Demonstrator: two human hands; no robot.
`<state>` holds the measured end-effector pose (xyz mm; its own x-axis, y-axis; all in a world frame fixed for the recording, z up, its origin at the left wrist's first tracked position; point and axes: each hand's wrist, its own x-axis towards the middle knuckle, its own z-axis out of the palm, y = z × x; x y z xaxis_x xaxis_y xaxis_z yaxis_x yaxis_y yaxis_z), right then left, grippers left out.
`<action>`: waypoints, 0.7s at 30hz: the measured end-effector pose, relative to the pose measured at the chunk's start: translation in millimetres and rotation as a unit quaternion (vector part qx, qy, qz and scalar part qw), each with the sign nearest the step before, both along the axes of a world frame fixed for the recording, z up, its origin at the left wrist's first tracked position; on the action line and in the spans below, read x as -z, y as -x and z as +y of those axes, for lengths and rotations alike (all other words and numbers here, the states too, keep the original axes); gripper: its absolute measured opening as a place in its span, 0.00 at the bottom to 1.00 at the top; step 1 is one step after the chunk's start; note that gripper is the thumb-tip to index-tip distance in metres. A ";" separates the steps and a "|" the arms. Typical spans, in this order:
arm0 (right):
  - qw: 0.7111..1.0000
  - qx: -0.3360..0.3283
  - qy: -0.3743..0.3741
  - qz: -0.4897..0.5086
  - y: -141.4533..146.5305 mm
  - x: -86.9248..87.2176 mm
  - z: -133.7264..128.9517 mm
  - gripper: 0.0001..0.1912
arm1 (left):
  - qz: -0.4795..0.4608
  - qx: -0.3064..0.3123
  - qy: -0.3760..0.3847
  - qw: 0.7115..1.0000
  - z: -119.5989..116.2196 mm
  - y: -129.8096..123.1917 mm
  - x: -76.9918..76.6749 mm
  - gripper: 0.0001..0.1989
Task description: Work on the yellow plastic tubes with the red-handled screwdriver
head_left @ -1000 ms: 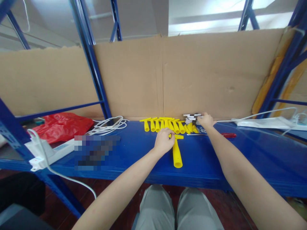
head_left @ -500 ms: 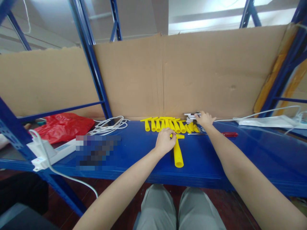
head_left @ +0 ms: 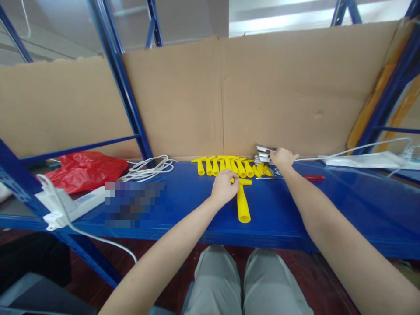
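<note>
My left hand (head_left: 225,188) is closed on the left end of the crossbar of a yellow T-shaped plastic handle (head_left: 243,205). The handle's hollow round end points toward me. At the back, my right hand (head_left: 284,158) pinches the right end of a flat silvery-dark strip (head_left: 265,148), the top one of a small stack of flat strips (head_left: 261,159). That strip tilts, its left end raised off the others. Left of the stack runs a row of several more yellow T-shaped handles (head_left: 215,168). Small yellow flat pieces (head_left: 263,169) lie just in front of the stack.
A screwdriver with a red handle (head_left: 314,178) lies right of my right forearm. On the left are a white power strip (head_left: 87,204), a red plastic bag (head_left: 87,170) and a coiled white cable (head_left: 149,168). Cardboard (head_left: 278,87) walls off the back of the blue shelf (head_left: 354,201).
My right hand has raised the top strip, which now tilts away from the stack. The left hand keeps its hold on the yellow handle. The view has shifted slightly.
</note>
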<state>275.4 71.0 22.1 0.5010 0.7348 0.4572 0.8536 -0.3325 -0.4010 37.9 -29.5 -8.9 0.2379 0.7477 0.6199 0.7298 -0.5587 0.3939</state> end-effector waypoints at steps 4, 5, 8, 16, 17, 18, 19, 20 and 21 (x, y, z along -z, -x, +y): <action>0.992 0.012 -0.091 0.083 -4.0 -3.9 -4.5 0.18 | -0.006 -0.008 -0.002 1.000 1.1 1.0 -0.4 0.10; 0.989 0.012 -0.109 0.100 -4.8 -5.2 -6.0 0.19 | -0.004 -0.011 0.004 1.000 0.8 0.8 -0.5 0.10; 0.980 0.000 -0.153 0.129 -7.4 -7.5 -10.9 0.19 | 0.013 -0.024 0.049 0.998 -1.2 -0.6 -0.8 0.07; 0.961 -0.069 -0.207 0.171 -13.1 -1.4 -15.3 0.19 | 0.056 -0.036 0.147 0.987 -8.1 -1.7 -3.4 0.14; 0.955 -0.070 -0.219 0.186 -14.0 -1.5 -14.3 0.19 | 0.062 -0.040 0.158 0.985 -8.5 -1.6 -4.0 0.17; 0.950 -0.070 -0.230 0.201 -15.0 -1.9 -13.4 0.20 | 0.070 -0.043 0.169 0.982 -8.6 -1.7 -4.6 0.18; 0.945 -0.072 -0.238 0.212 -16.1 -2.2 -12.9 0.21 | 0.080 -0.044 0.179 0.980 -8.5 -1.9 -5.1 0.20; 0.944 -0.081 -0.238 0.214 -17.3 -2.4 -13.1 0.21 | 0.090 -0.044 0.186 0.977 -8.1 -2.3 -5.5 0.21; 0.942 -0.095 -0.237 0.219 -18.4 -2.2 -14.1 0.21 | 0.101 -0.046 0.191 0.975 -7.4 -2.9 -5.9 0.22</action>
